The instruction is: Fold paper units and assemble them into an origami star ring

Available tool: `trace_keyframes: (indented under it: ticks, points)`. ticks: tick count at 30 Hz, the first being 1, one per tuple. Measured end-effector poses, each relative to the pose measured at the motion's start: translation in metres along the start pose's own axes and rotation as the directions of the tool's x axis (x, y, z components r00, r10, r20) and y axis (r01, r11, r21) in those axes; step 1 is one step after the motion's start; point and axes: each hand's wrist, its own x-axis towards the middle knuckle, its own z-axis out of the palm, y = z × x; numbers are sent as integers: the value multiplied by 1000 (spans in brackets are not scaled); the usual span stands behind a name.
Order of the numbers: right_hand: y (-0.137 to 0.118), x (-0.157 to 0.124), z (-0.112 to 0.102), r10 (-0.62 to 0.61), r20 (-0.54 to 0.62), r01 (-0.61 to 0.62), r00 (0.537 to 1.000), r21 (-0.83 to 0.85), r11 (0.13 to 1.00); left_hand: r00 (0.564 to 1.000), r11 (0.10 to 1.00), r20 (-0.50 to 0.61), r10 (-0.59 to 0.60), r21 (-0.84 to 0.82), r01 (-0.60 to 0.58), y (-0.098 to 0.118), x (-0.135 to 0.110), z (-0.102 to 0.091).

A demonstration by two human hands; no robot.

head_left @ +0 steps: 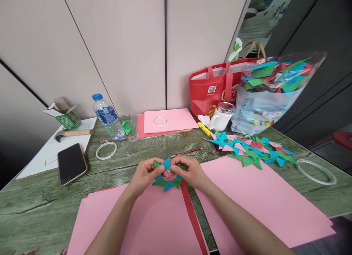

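Note:
Between my two hands is a ring of folded paper [168,186] with blue and green points around an open middle. My left hand [146,174] pinches its upper left edge, thumb in front. On the upper right edge, my right hand [189,170] grips with thumb and fingers. The ring is held above a stack of pink paper [143,218] with red sheets showing at its edge. Fingers hide part of the ring's upper side. To the right lies a pile of similar folded paper pieces [250,150] in blue, green, pink and red.
At the back stand a water bottle [108,117], a white mug [223,117], a red bag [202,93] and a plastic bag of paper pieces [255,108]. A phone [72,163] and hammer-like tool [75,133] lie left. More pink sheets [261,200] lie right, near a white ring [316,171].

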Motion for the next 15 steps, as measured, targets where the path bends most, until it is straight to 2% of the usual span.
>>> trace_keyframes:
  ticks: [3,6,15]
  points:
    - [0,0,1,-10,-1,10,1000,-9,1000,1000,999,-14,-5,41,6,-1,0,0]
    - [1,0,2,3,7,-3,1000,52,999,1000,999,-2,-7,52,7,-1,0,0]
    - [0,-1,-4,36,95,-53,995,174,983,999,997,50,-16,-72,20,1,-1,2]
